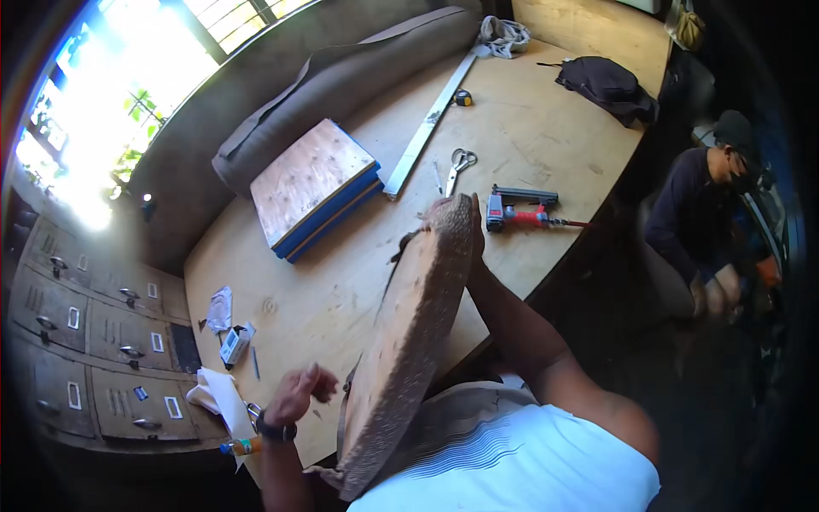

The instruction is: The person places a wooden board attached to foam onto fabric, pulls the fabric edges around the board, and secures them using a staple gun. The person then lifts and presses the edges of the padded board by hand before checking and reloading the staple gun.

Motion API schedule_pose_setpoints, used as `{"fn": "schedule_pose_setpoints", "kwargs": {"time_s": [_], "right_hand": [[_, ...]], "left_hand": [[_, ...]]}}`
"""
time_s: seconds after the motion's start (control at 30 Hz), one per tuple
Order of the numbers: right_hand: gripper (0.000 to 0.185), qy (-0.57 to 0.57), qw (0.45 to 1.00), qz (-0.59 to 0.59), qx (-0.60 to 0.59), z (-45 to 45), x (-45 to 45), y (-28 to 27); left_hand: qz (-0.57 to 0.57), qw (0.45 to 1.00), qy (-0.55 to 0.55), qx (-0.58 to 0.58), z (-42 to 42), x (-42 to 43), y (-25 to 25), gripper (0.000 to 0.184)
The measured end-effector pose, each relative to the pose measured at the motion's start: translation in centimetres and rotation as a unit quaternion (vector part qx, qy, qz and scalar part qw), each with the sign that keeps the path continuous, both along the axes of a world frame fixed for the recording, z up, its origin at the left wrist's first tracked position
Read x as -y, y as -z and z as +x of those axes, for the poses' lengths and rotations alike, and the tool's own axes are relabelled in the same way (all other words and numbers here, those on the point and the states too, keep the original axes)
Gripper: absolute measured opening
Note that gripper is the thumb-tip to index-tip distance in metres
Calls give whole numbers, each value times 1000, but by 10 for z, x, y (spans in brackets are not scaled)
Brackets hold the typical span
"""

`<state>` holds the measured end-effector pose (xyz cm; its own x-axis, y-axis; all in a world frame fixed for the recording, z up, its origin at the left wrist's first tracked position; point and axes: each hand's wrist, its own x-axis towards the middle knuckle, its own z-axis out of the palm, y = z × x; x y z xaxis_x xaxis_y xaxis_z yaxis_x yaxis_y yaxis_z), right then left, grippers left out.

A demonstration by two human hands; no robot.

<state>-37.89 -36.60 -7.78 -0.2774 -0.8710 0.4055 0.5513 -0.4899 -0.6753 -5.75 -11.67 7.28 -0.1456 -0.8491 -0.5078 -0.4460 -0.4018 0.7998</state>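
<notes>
Left hand [300,394] raised beside the fabric-edged panel [401,341], I hold its fingers loosely spread and slightly curled, the palm empty, with a dark watch [277,429] on the wrist. With my arm stretched forward, my right hand [475,229] grips the panel's upper end, though some of its fingers are hidden. The panel stands tilted on its edge between my arms, close to my shirt [529,452], its bare wooden face turned left.

Left of the panel's lower end, a small bottle [247,446] has a blue cap and orange contents or label; I cannot tell which. Farther left, a cabinet [111,337] has closed compartments, their contents hidden. Beyond the panel's upper end lie scissors [461,162], with a red staple gun [516,215] to its right and a dark backpack [604,85] farther off, contents unseen.
</notes>
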Motion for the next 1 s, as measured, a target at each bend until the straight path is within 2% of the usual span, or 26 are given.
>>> {"fn": "schedule_pose_setpoints", "kwargs": {"time_s": [0.07, 0.1, 0.17, 0.2, 0.23, 0.3, 0.43, 0.57, 0.6, 0.73, 0.8, 0.83, 0.87, 0.93, 1.0], "right_hand": [[56, -129, 987, 44, 84, -13, -18, -33], [56, -133, 986, 43, 91, -19, -27, -47], [57, -109, 989, 87, 57, -36, -47, -75], [58, -93, 989, 111, 38, -47, -54, -86], [58, -74, 988, 136, 19, -59, -57, -92], [59, -57, 986, 154, 16, -78, -61, -97], [61, -35, 982, 187, -15, -99, -58, -97], [41, -82, 969, 232, -28, -97, -43, -95], [41, -84, 969, 232, -33, -92, -43, -95], [41, -77, 978, 189, 52, -81, -32, -109], [64, 8, 967, 253, -14, -77, -38, -105], [62, -43, 967, 238, 82, -71, -12, -57], [61, -153, 968, 71, 186, -65, -13, -41], [62, -72, 993, -48, 81, -54, -39, -35], [67, 126, 984, 34, -121, -46, -80, -53]], "left_hand": [[-12, 988, 61, -142, -43, 38, -26, 58], [-17, 976, 87, -198, -65, 57, -35, 57], [-63, 974, 135, -172, -109, 96, -52, 37], [-177, 963, 174, -103, -132, 113, -52, 26], [-285, 933, 214, -35, -153, 128, -50, 22], [-395, 898, 193, 2, -189, 158, -42, 46], [-425, 872, 242, 1, -231, 194, -36, 58], [-432, 868, 239, -61, -234, 211, -34, 61], [-432, 868, 235, -71, -231, 211, -34, 61], [-426, 844, 319, -61, -226, 232, -62, 57], [-448, 826, 329, -93, -224, 239, -59, 54], [-465, 816, 321, -122, -225, 241, -50, 53], [-475, 808, 314, -154, -227, 241, -39, 52], [-495, 804, 277, -180, -241, 234, -29, 48], [-492, 813, 250, -188, -253, 234, -21, 46]]}}
